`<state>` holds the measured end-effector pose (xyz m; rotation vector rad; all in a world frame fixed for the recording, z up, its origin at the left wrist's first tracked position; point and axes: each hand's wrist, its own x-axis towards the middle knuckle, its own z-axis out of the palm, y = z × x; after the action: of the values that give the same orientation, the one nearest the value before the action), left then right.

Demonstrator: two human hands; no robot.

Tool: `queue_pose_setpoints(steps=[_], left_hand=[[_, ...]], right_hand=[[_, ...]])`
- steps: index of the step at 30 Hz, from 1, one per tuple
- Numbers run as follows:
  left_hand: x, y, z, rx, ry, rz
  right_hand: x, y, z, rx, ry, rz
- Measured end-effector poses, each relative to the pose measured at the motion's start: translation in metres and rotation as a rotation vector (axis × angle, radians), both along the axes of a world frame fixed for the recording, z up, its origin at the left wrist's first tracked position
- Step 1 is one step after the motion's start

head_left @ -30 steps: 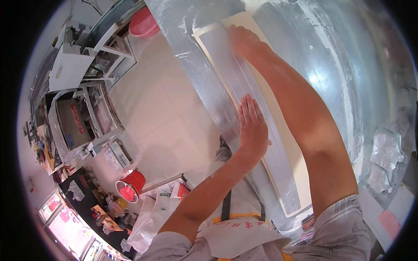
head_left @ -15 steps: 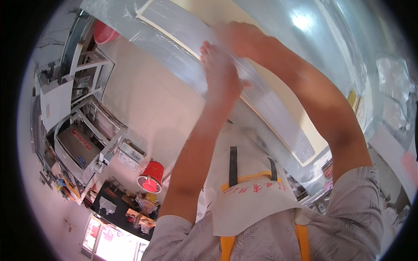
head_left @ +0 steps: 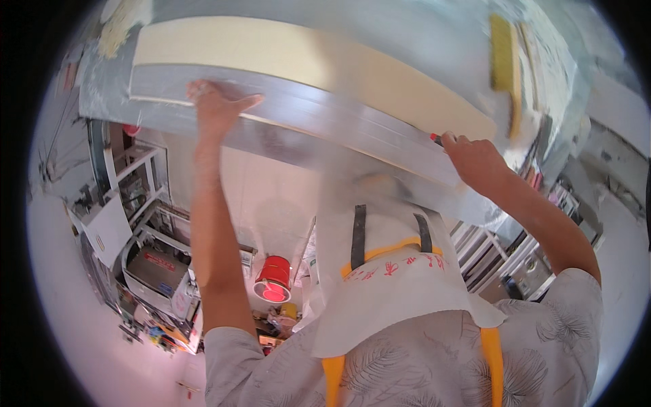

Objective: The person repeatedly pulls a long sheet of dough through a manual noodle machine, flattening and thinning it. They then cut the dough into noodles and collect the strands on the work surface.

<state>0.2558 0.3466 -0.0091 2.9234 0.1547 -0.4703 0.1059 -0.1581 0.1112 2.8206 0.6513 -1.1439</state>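
A long, pale yellow sheet point(head_left: 230, 42), like rolled-out dough, lies flat on the metal worktop point(head_left: 102, 88). Along its near side rests a wide, grey metal straightedge point(head_left: 305, 112); a thin pale strip shows beneath its near edge. My left hand point(head_left: 215, 102) lies on the straightedge near its left end, fingers stretched out and thumb pointing right. At the right, over the straightedge's far edge, my right hand point(head_left: 475, 159) is closed around a small red-and-black tool point(head_left: 437, 139). Most of that tool is hidden in the fingers, so its working end cannot be made out.
A brush point(head_left: 502, 54) with yellowish bristles lies on the worktop at the far right, by white powder. Pale crumbs point(head_left: 125, 27) sit at the far left. Below stand a red bucket point(head_left: 274, 271), a metal-framed machine point(head_left: 159, 264) and a metal rack point(head_left: 485, 254).
The sheet and straightedge appear turned, now lying more crosswise in view. My hands, close together before, are far apart: left on the straightedge's left end, right at its right.
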Motion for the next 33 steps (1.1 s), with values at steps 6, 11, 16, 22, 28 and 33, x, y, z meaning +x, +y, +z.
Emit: queue_pose_setpoints(steps=[6, 11, 16, 22, 28, 33], left_hand=[[0.014, 0.003, 0.004, 0.019, 0.064, -0.037], [0.011, 0.011, 0.013, 0.062, 0.071, -0.039], [-0.013, -0.027, 0.042, -0.175, -0.069, -0.528], [-0.016, -0.045, 0.063, -0.120, -0.043, -0.807], [-0.004, -0.049, 0.073, -0.078, -0.095, -0.939], [0.007, -0.026, 0.056, -0.255, -0.149, -1.043]], right_hand=[[-0.104, -0.147, 0.009, -0.091, -0.041, -0.031], [-0.184, -0.230, 0.013, -0.080, -0.156, -0.298], [-0.263, -0.196, -0.051, 0.002, -0.620, -0.782], [-0.264, -0.143, -0.129, -0.212, -0.997, -0.923], [-0.215, -0.009, -0.111, 0.342, -0.930, -1.535], [-0.189, 0.041, -0.115, 0.562, -0.982, -1.753]])
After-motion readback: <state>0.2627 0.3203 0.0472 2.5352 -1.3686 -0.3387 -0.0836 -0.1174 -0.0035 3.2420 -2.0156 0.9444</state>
